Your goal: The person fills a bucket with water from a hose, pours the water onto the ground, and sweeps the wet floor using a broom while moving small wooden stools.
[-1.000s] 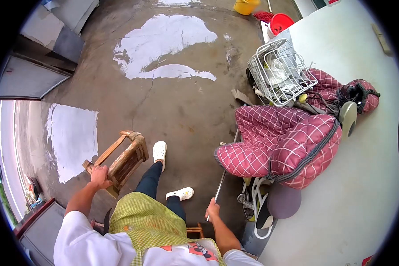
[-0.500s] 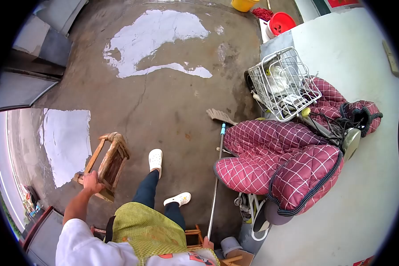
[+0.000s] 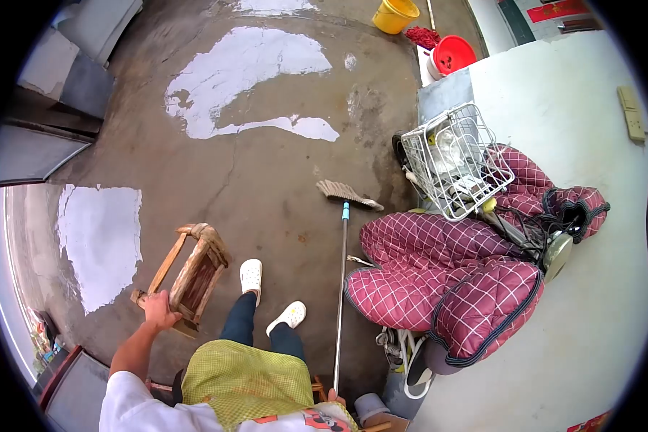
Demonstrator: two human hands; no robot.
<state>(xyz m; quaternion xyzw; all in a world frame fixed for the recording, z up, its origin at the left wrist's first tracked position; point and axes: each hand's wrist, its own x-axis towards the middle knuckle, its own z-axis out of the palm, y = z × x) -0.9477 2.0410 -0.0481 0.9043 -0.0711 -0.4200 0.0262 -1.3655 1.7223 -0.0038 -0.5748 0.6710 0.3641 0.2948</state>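
Note:
My left hand (image 3: 162, 311) is wrapped round the near end of a wooden stool (image 3: 196, 277), which is tilted on its side, left of my feet. At the bottom, my right hand (image 3: 335, 397) is closed round the silver handle of a broom (image 3: 341, 295); only part of that hand shows. The broom's bristle head (image 3: 349, 194) lies on the floor ahead, beside the plaid quilted cover (image 3: 446, 266). White clogs (image 3: 288, 317) are on my feet, and a yellow-green checked apron (image 3: 245, 381) covers my front.
On the right stands a scooter with a white wire basket (image 3: 457, 162), against a pale wall (image 3: 590, 216). A yellow bucket (image 3: 394, 14), a red mop head (image 3: 423, 37) and a red basin (image 3: 453, 55) are at the top. Grey panels (image 3: 39, 155) stand at the left.
The broom head has come out from beside the scooter and moved left, its handle now nearly upright in view. My right hand has moved back toward my body. The stool has shifted slightly, still held.

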